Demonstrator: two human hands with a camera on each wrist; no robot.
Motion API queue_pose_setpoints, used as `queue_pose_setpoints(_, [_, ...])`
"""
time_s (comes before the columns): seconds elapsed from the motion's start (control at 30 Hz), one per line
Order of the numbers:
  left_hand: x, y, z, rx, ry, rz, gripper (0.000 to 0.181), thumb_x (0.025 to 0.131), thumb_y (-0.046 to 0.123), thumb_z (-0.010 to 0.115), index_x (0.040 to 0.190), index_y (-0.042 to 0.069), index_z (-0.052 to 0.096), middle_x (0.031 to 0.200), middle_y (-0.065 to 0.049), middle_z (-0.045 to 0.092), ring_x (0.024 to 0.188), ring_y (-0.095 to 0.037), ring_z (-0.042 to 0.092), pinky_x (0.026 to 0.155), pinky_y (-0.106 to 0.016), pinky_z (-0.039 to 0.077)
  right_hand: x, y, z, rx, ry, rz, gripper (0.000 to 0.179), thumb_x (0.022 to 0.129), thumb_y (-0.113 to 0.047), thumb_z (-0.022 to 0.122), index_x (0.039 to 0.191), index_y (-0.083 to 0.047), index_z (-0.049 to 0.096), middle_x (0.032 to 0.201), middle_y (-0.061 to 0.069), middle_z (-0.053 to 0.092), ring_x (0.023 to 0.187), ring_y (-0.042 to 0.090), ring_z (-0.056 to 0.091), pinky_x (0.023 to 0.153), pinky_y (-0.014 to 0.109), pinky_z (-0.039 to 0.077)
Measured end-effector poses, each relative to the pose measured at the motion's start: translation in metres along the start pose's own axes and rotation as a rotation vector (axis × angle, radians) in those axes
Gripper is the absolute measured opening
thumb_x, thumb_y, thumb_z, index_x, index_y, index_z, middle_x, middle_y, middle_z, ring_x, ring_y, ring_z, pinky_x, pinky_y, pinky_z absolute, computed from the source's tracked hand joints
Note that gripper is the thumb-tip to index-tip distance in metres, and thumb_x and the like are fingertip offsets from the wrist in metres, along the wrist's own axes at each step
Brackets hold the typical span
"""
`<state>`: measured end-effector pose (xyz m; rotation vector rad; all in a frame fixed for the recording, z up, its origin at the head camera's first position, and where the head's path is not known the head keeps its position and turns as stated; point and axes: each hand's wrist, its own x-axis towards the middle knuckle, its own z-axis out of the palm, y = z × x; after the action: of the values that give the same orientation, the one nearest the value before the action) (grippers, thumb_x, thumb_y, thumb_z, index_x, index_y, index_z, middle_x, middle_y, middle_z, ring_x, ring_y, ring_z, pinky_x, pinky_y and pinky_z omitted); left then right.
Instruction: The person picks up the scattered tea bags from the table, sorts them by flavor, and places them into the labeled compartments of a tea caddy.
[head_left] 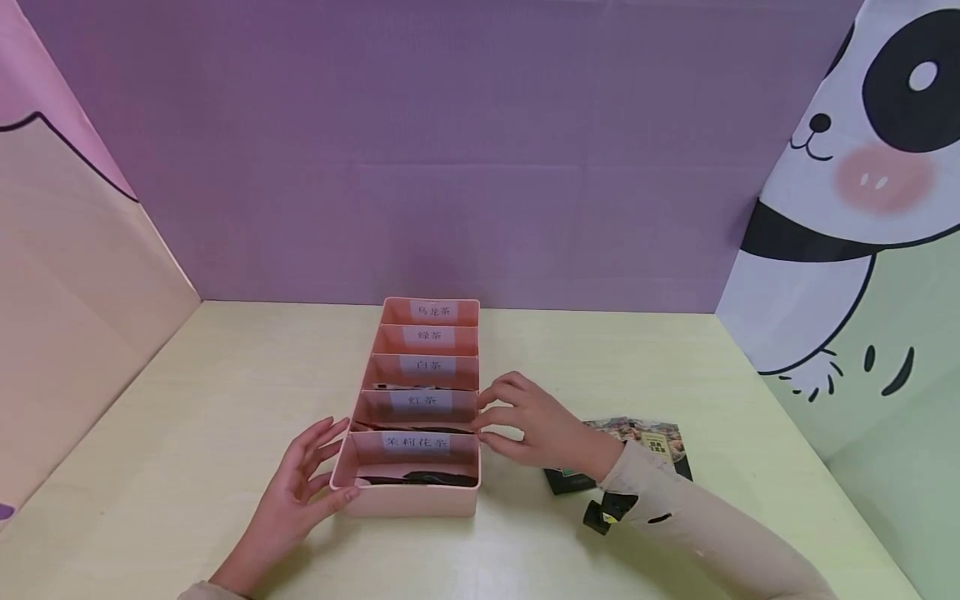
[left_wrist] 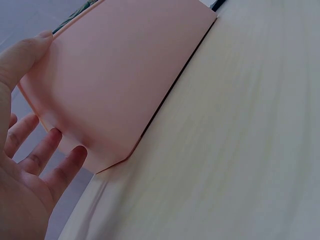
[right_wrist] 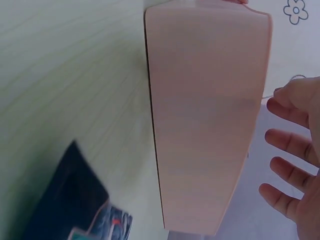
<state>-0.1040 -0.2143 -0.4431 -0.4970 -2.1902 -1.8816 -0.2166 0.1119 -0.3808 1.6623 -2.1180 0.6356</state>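
Observation:
A long pink divided box [head_left: 405, 502] stands on the table, its several compartments running away from me, each with a white label [head_left: 416, 442] in Chinese characters. Dark flat packets [head_left: 438, 478] lie in the front compartment, and thin packet edges show in the two behind it. My left hand [head_left: 303, 475] touches the box's front left corner, thumb at the front rim and relaxed fingertips against the wall [left_wrist: 115, 75]. My right hand [head_left: 536, 425] hovers at the right rim, fingers spread and loosely bent; in the right wrist view nothing is between them.
Dark printed packets [head_left: 678, 446] lie on the table [head_left: 262, 350] to the right, partly hidden under my right forearm. A small black device [head_left: 597, 517] sits at the right sleeve. A purple backdrop [head_left: 465, 167] rises behind, with a panda-print panel [head_left: 817, 292] on the right.

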Motion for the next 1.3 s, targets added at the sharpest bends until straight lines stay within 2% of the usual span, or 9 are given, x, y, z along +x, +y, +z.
queue_pose_setpoints(0.33, [0.000,0.001,0.000,-0.001,0.007,-0.005,0.084,0.083,-0.014,0.071,0.152,0.006,0.027,0.146,0.015,0.045,0.124,0.001,0.047,0.094,-0.013,0.044,-0.038,0.009,-0.016,-0.029,-0.015,0.109,0.012,0.094,-0.017,0.070,0.104,-0.012,0.074,0.110,0.007,0.061,0.104,0.023,0.051,0.088,0.039,0.049])
queue_pose_setpoints(0.67, [0.001,0.000,0.000,0.007,0.003,-0.008,0.084,0.083,-0.014,0.071,0.152,0.006,0.027,0.147,0.015,0.045,0.125,0.002,0.047,0.095,-0.013,0.044,-0.077,0.022,-0.035,-0.055,-0.043,0.348,0.031,0.086,-0.012,0.077,0.116,-0.010,0.070,0.117,0.010,0.059,0.110,0.030,0.050,0.088,0.049,0.047])
queue_pose_setpoints(0.9, [0.001,0.002,0.000,0.019,0.008,-0.031,0.083,0.084,-0.011,0.072,0.152,0.007,0.027,0.147,0.015,0.045,0.124,0.003,0.046,0.095,-0.012,0.043,-0.095,0.025,-0.047,-0.059,-0.056,0.484,0.036,0.087,-0.011,0.076,0.122,-0.005,0.067,0.121,0.011,0.057,0.111,0.033,0.049,0.089,0.052,0.046])
queue_pose_setpoints(1.07, [0.001,0.003,0.000,0.018,0.007,-0.034,0.083,0.084,-0.011,0.071,0.152,0.007,0.027,0.147,0.015,0.044,0.124,0.003,0.046,0.094,-0.012,0.043,-0.102,0.025,-0.058,-0.031,-0.111,0.593,0.042,0.089,-0.016,0.076,0.127,-0.003,0.063,0.126,0.014,0.055,0.115,0.036,0.047,0.094,0.056,0.043])
queue_pose_setpoints(1.3, [-0.001,0.003,0.001,0.025,0.010,-0.037,0.083,0.084,-0.010,0.072,0.152,0.008,0.027,0.147,0.015,0.045,0.124,0.002,0.046,0.093,-0.012,0.044,-0.110,0.026,-0.076,0.019,-0.227,0.725,0.047,0.090,-0.017,0.075,0.131,-0.001,0.058,0.130,0.019,0.051,0.118,0.043,0.046,0.094,0.060,0.043])
